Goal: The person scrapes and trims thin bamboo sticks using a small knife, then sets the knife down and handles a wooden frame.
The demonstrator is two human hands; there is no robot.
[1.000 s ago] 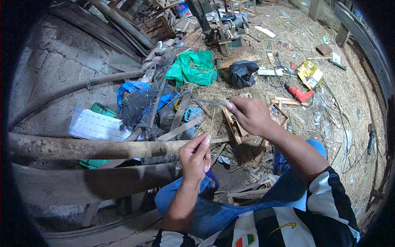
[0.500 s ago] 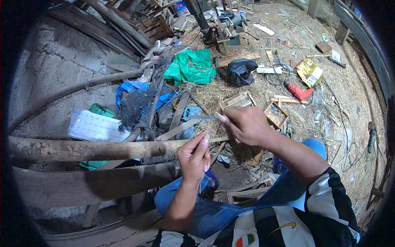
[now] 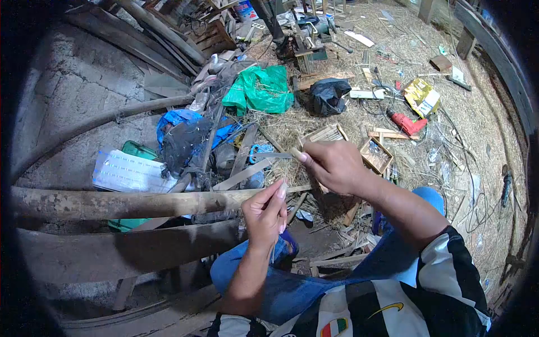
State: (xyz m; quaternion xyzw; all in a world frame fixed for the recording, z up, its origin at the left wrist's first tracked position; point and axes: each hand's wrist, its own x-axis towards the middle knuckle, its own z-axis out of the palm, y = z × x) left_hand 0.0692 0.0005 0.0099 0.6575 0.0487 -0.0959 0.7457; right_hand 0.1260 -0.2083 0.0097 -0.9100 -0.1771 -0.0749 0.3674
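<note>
My right hand (image 3: 335,167) is closed on the handle of a knife, with the thumb pressed along it. The knife blade (image 3: 270,155) points left, just above my left fingertips. My left hand (image 3: 265,212) pinches a thin stick (image 3: 273,255) between thumb and fingers. The stick's short upper end shows near the blade, and its lower end hangs below the hand along the wrist. I cannot tell whether the blade touches the stick.
A bamboo pole (image 3: 112,203) crosses at the left. Beyond my hands lie a small wooden box (image 3: 386,163), a slatted wooden piece (image 3: 327,133), a red drill (image 3: 405,123), a green plastic bag (image 3: 259,90) and a black bag (image 3: 328,98). Straw and scraps cover the ground.
The knife blade has risen slightly and tilted, with my right hand shifting a little left. My left hand and the thin stick stay almost still.
</note>
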